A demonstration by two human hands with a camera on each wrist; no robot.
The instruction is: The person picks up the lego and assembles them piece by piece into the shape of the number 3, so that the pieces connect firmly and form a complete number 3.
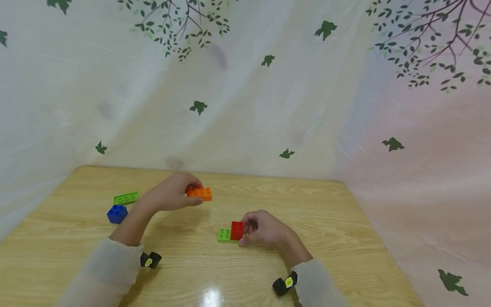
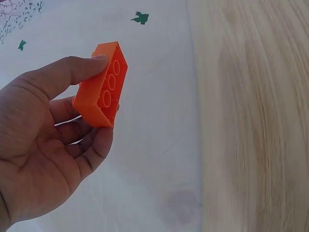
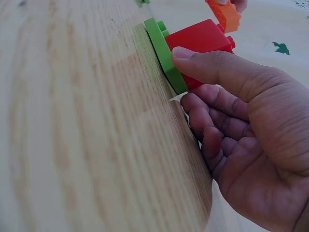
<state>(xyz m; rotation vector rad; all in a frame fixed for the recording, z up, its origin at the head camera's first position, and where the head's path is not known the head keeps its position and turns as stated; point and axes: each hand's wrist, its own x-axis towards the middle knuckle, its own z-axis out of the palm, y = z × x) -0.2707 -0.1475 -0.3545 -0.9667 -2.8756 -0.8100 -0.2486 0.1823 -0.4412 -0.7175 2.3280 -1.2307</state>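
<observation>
My left hand [image 1: 174, 192] holds an orange toy building brick [image 1: 200, 194] above the table, pinched between thumb and fingers. In the left wrist view, the hollow underside of the orange brick [image 2: 112, 87] shows its round tubes. Lower and to the right, my right hand [image 1: 266, 230] grips the right end of a small stack. That stack is a red brick [image 1: 237, 230] standing on the right part of a flat light-green brick [image 1: 224, 235], which lies on the table. In the right wrist view, the thumb presses near the seam of the red brick [image 3: 200, 37] and green brick [image 3: 161, 53]; the fingers curl behind.
At the left of the wooden table [image 1: 307, 204] lie a blue brick [image 1: 117, 214] and, behind it, a flat green brick [image 1: 125, 198] with its hollow underside showing. A pale cloth [image 1: 245, 128] with printed leaves hangs behind the table.
</observation>
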